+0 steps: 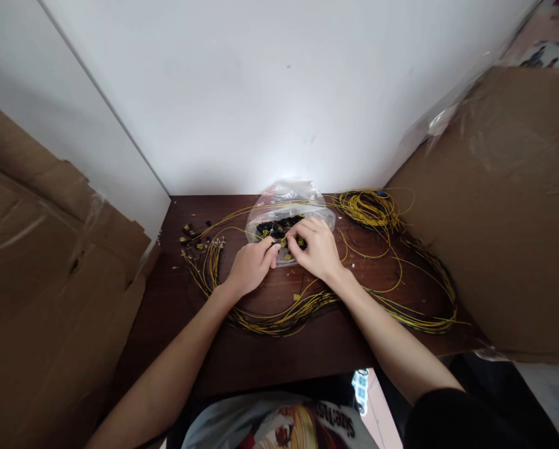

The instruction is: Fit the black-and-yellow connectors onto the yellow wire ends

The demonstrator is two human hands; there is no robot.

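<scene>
In front of me my left hand (255, 265) is closed, thumb and fingers pinching a small dark piece that looks like a connector. My right hand (315, 248) is closed too, its fingertips pinching what appears to be a thin yellow wire close to the left thumb. The fingers partly cover both pieces, so I cannot tell whether they are joined. Just behind and under the hands lies a clear plastic bag (279, 196) holding many small black and yellow connectors (274, 226). A long bundle of yellow and black wires (279, 323) curves across the table below my wrists.
At the back right sits a coil of yellow wire (370, 211). Loose connectors (191, 234) and wire ends with small terminals (218, 243) lie at left. Cardboard walls (499, 206) flank the brown table (261, 362); a white panel (279, 93) stands behind.
</scene>
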